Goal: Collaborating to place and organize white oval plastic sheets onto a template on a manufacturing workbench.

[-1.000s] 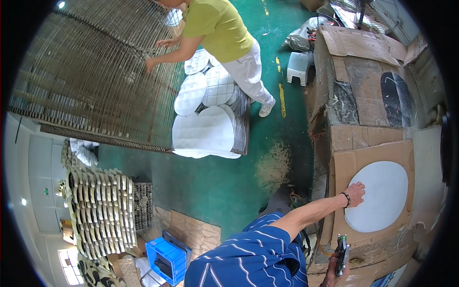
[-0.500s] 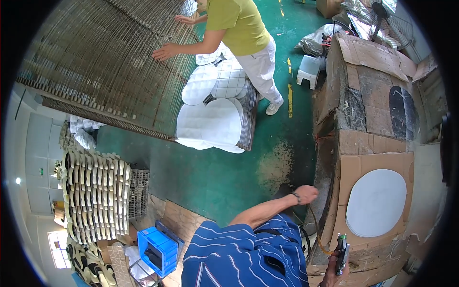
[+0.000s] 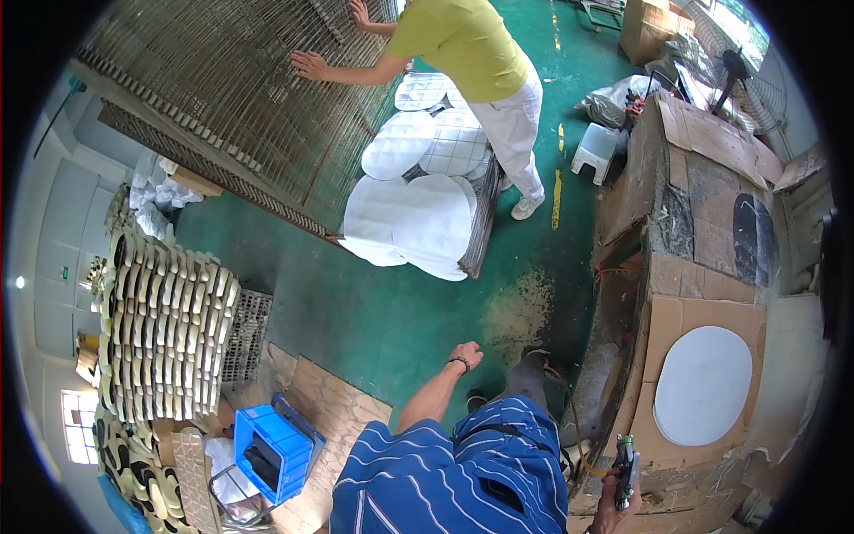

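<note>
My left hand, a dark band at its wrist, hangs in front of me above the green floor with its fingers curled together and nothing visible in them. My right hand grips a metal spray gun at the lower right, and an orange-brown hose runs up from near it. Beside the gun, a stack of white oval sheets lies on a cardboard-covered workbench.
A co-worker in a yellow-green shirt holds both hands against a tilted wire rack. White oval sheets lie on racks below. A blue crate and stacked curved pieces stand left; a white stool stands by the bench.
My left hand has moved left, away from the bench and hose. The spray gun stays in my right hand. The co-worker's hands have risen on the rack, and my view has shifted.
</note>
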`<state>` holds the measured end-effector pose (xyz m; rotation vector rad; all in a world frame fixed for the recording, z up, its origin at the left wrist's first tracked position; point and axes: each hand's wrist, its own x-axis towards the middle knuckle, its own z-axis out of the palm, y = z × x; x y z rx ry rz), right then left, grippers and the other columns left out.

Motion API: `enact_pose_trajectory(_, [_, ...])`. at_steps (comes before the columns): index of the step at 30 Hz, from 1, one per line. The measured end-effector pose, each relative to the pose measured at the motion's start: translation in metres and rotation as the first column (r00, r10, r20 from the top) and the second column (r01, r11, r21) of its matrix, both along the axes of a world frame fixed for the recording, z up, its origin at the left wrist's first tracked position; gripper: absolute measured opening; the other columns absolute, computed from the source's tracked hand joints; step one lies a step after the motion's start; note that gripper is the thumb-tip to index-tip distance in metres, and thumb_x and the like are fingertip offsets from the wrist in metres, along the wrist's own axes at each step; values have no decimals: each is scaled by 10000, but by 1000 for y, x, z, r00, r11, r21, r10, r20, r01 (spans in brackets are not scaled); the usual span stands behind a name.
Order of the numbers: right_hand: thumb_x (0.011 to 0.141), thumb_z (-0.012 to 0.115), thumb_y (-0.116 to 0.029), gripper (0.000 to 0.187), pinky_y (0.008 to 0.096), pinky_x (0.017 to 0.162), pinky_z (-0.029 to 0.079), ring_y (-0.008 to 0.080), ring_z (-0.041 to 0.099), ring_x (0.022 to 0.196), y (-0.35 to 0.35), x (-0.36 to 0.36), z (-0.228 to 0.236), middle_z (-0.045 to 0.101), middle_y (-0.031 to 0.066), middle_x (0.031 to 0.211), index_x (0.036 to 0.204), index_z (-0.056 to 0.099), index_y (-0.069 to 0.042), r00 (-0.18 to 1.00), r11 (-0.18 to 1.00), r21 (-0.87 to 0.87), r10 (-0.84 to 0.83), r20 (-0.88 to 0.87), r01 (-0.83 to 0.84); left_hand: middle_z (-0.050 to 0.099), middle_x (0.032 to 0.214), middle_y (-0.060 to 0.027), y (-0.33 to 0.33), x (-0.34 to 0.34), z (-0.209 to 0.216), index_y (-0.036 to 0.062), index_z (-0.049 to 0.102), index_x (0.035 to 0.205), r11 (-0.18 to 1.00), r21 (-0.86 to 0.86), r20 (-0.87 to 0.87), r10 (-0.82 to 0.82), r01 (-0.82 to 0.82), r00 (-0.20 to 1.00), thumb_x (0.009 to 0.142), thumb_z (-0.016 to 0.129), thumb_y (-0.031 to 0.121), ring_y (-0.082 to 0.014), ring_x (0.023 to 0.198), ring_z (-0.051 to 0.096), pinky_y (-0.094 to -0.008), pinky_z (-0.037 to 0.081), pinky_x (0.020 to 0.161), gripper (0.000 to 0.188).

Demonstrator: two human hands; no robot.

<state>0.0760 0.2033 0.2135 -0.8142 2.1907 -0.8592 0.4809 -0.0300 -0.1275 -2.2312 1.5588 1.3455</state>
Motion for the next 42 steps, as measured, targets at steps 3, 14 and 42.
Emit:
enact_pose_trajectory(3, [958, 789, -214, 381, 354, 842, 535, 191, 650, 965, 19, -6, -22, 728, 72, 1079, 1260, 718, 8, 1000, 1000, 2, -27, -6, 27, 663, 1403, -206, 0, 20, 0, 93, 665, 1379, 999, 27, 15, 41, -42, 999, 953, 664, 344, -376, 1327, 613, -474, 497, 1120, 494])
enact_pose_trajectory(14, [926, 814, -180, 350, 359, 813, 549, 195, 664, 889, 13, 20, 13, 747, 70, 999, 1215, 747, 6, 998, 998, -23, -64, -11, 64, 691, 1371, -183, 8, 12, -14, 96, 695, 1343, 999, 4, -7, 54, -54, 999, 931, 659, 351, -370, 1306, 628, -464, 503, 1109, 486])
enact_pose_trajectory(42, [956, 798, -187, 455, 398, 983, 508, 238, 631, 1103, 40, 2, -24, 705, 103, 1214, 1345, 669, 10, 995, 994, -95, -54, 87, 62, 710, 1345, -160, 14, -20, -10, 111, 715, 1313, 990, 132, -12, -55, 56, 998, 921, 678, 377, -356, 1291, 641, -465, 511, 1093, 475])
